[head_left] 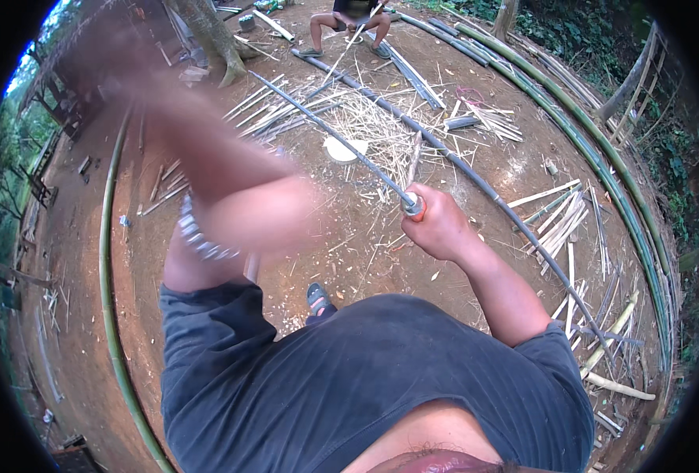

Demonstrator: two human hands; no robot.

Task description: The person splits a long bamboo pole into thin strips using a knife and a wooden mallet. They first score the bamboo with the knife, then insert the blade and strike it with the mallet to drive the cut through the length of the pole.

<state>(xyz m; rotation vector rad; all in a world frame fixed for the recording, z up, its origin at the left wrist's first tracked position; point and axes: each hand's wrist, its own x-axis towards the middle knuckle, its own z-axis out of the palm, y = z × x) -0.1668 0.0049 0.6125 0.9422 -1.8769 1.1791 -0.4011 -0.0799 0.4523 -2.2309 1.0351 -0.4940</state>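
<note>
My right hand (436,225) is wrapped round the orange handle of a machete (334,130), near the middle of the view. Its long, narrow grey blade slants away to the far left above the ground, with a metal collar where it meets the handle. My left arm is raised at the left, bent at the elbow, with a metal-looking band (200,230) around it. Motion smears my left hand (105,59) at the upper left, so its fingers and anything in them cannot be made out.
A person (353,20) sits at the far side holding a long stick. A dark bamboo pole (475,177) crosses the ground; green poles (594,158) line the right and another pole (109,292) the left. Split strips (562,225), shavings (381,126) and a white round thing (345,148) lie about.
</note>
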